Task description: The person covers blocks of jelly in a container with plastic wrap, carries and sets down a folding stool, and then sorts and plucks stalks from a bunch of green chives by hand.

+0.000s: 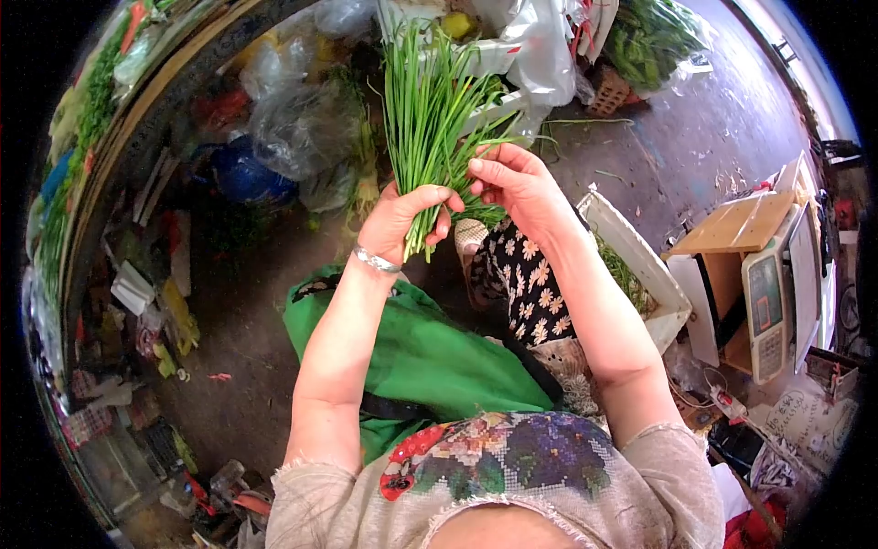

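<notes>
A bunch of long green chives [422,119] points away from me, its cut ends sticking out below my left hand [407,212]. That hand is wrapped round the bunch near its base, with a bracelet at the wrist. To the right, my right hand [514,183] has its thumb and fingers pinched together at the edge of the bunch. Thin green blades run to its fingertips, seemingly a chive or two. More greens lie below and behind the hands, partly hidden. A green cloth [439,357] covers part of my lap.
A white foam box [672,306] with green scraps stands at my right, beside a digital scale [766,302]. Clear plastic bags [306,128] and a blue bag [251,171] lie at the left. Leafy greens [649,41] and a brick [608,91] are at the far right.
</notes>
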Demonstrator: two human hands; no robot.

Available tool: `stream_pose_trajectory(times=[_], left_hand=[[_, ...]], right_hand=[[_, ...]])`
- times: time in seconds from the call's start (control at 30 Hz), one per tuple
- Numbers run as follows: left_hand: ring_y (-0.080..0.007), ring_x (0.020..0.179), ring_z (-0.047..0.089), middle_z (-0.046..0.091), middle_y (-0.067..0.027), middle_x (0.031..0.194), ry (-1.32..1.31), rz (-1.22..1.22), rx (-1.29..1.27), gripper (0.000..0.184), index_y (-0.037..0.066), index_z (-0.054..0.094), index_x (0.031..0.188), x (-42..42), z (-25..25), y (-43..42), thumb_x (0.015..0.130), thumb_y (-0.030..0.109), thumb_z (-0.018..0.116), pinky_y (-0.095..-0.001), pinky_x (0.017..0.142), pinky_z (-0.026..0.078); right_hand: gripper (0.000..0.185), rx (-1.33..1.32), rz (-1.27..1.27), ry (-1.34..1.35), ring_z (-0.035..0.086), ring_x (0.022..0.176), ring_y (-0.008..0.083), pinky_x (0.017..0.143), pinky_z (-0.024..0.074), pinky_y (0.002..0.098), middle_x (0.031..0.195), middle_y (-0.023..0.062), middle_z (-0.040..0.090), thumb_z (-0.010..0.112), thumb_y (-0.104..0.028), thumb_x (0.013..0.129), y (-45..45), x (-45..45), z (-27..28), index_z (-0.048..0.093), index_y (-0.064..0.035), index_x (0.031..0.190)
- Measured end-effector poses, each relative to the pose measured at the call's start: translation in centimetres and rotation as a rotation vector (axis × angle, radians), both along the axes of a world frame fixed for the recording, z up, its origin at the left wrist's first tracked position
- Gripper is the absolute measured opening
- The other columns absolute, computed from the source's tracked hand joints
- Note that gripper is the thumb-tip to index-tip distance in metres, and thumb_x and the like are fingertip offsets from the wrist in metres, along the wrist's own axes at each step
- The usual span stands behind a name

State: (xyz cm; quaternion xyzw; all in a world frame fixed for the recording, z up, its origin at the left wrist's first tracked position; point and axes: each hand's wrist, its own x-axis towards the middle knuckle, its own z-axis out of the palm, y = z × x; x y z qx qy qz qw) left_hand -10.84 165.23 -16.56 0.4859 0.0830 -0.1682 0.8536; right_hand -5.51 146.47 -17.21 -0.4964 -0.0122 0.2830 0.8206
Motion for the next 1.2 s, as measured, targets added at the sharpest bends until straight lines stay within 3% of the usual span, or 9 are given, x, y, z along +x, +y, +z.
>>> stream_pose_trajectory(times=[0.27, 0.43, 0.63, 0.73, 0.87, 0.97, 1.07, 1.13, 1.2], left_hand=[[-0.0165, 0.054, 0.063, 0.067, -0.0091, 0.078, 0.026, -0.035, 0.016, 0.027, 0.004, 0.057, 0.108, -0.2, 0.6, -0.5, 0.085, 0.015, 0.066, -0.0245, 0.039, 0.047], [-0.0193, 0.060, 0.066, 0.066, -0.0113, 0.083, -0.021, 0.012, -0.019, 0.030, 0.003, 0.056, 0.113, 0.0, 0.5, -1.1, 0.085, 0.011, 0.064, -0.0303, 0.052, 0.055], [-0.0188, 0.060, 0.064, 0.065, -0.0111, 0.081, -0.029, -0.058, -0.066, 0.031, 0.000, 0.054, 0.113, 0.0, -0.3, -0.1, 0.085, 0.009, 0.063, -0.0352, 0.059, 0.057], [-0.0190, 0.060, 0.064, 0.066, -0.0121, 0.084, -0.049, -0.028, -0.056, 0.028, -0.002, 0.058, 0.110, -0.1, 0.2, -0.3, 0.084, 0.009, 0.062, -0.0287, 0.057, 0.056], [-0.0190, 0.062, 0.065, 0.067, -0.0127, 0.085, -0.026, 0.016, -0.051, 0.027, -0.001, 0.059, 0.110, -0.1, 0.0, -0.1, 0.085, 0.009, 0.061, -0.0285, 0.056, 0.056], [-0.0192, 0.063, 0.065, 0.068, -0.0123, 0.087, 0.062, 0.046, -0.018, 0.027, -0.001, 0.060, 0.110, -0.1, 0.0, -0.4, 0.085, 0.010, 0.061, -0.0273, 0.056, 0.056], [-0.0198, 0.067, 0.066, 0.068, -0.0110, 0.090, 0.045, 0.071, 0.042, 0.024, 0.001, 0.060, 0.108, 0.0, 0.1, -0.8, 0.085, 0.009, 0.062, -0.0264, 0.055, 0.056], [-0.0202, 0.074, 0.068, 0.068, -0.0103, 0.094, -0.063, 0.136, 0.108, 0.023, 0.003, 0.061, 0.106, 0.0, -0.7, -0.9, 0.084, 0.007, 0.064, -0.0259, 0.053, 0.055], [-0.0213, 0.081, 0.069, 0.068, -0.0097, 0.096, -0.074, 0.160, 0.097, 0.022, 0.004, 0.061, 0.105, 0.0, -1.1, -0.9, 0.084, 0.005, 0.065, -0.0267, 0.051, 0.056]], right_hand=[[0.021, -0.032, -0.060, -0.078, 0.055, 0.067, 0.0086, 0.063, 0.0399, 0.0228, 0.077, -0.0001, 0.062, 0.072, -0.019, 0.082, 0.0, 0.0, 0.1, 0.065, -0.0042, 0.094], [0.021, -0.094, -0.044, -0.121, 0.055, 0.065, 0.0087, 0.061, 0.0398, 0.0227, 0.075, 0.0000, 0.062, 0.073, -0.016, 0.081, -0.2, 0.1, 0.2, 0.064, -0.0028, 0.094], [0.020, -0.094, -0.024, -0.115, 0.054, 0.062, 0.0085, 0.058, 0.0387, 0.0222, 0.073, -0.0002, 0.061, 0.072, -0.017, 0.082, -0.2, 0.1, 0.1, 0.064, -0.0034, 0.094], [0.019, -0.087, -0.022, -0.083, 0.053, 0.061, 0.0085, 0.056, 0.0380, 0.0219, 0.073, -0.0003, 0.061, 0.071, -0.020, 0.083, -0.2, 0.0, 0.8, 0.064, -0.0042, 0.092], [0.021, -0.220, 0.069, -0.061, 0.050, 0.060, 0.0072, 0.055, 0.0389, 0.0219, 0.072, -0.0006, 0.060, 0.071, -0.023, 0.084, -0.9, -0.2, 0.9, 0.062, -0.0044, 0.085], [0.016, -0.226, -0.069, -0.376, 0.055, 0.062, 0.0074, 0.056, 0.0429, 0.0230, 0.071, 0.0005, 0.061, 0.071, -0.015, 0.084, -0.3, -0.9, 0.6, 0.062, -0.0022, 0.087], [0.016, -0.273, -0.105, -0.438, 0.059, 0.065, 0.0105, 0.058, 0.0462, 0.0268, 0.074, 0.0034, 0.061, 0.070, -0.013, 0.083, 0.6, -2.0, 1.3, 0.062, 0.0004, 0.087], [0.013, -0.732, -0.083, -0.874, 0.067, 0.070, 0.0163, 0.060, 0.0506, 0.0283, 0.078, 0.0086, 0.057, 0.071, -0.009, 0.081, 0.5, -1.9, 1.2, 0.063, -0.0006, 0.086], [0.011, -0.688, -0.141, -0.859, 0.068, 0.071, 0.0198, 0.061, 0.0512, 0.0303, 0.080, 0.0093, 0.058, 0.070, -0.007, 0.080, 0.9, -2.0, 0.7, 0.063, -0.0015, 0.086]])
